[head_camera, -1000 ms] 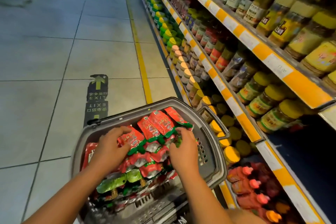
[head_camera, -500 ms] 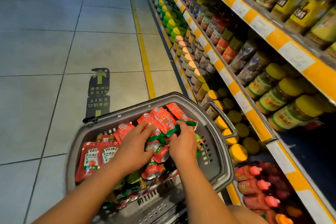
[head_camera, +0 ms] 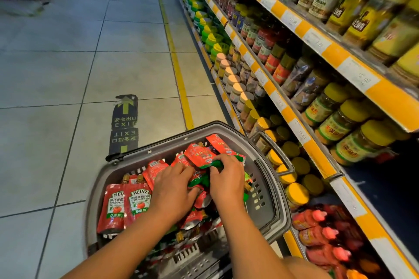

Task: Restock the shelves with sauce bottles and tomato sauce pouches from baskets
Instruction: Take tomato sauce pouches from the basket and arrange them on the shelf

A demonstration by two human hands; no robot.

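Note:
A grey shopping basket (head_camera: 269,201) stands on the floor in front of the shelves, filled with red tomato sauce pouches. Two Heinz ketchup pouches (head_camera: 127,204) lie flat at its left side. My left hand (head_camera: 172,192) reaches into the pile, its fingers curled on a bunch of red and green pouches (head_camera: 199,154). My right hand (head_camera: 226,179) grips the green bottom edges of the same bunch. Red sauce bottles (head_camera: 317,233) with pink caps lie on the lowest shelf at the right.
Shelves with orange price strips (head_camera: 292,118) run along the right, packed with yellow-lidded jars (head_camera: 353,142) and bottles. A yellow floor line (head_camera: 179,75) and a black EXIT sticker (head_camera: 124,122) mark the tiled aisle left of the shelves.
My left hand moved right across the pile to join my right hand at the bunch of pouches, uncovering the two Heinz pouches. The view tilted slightly.

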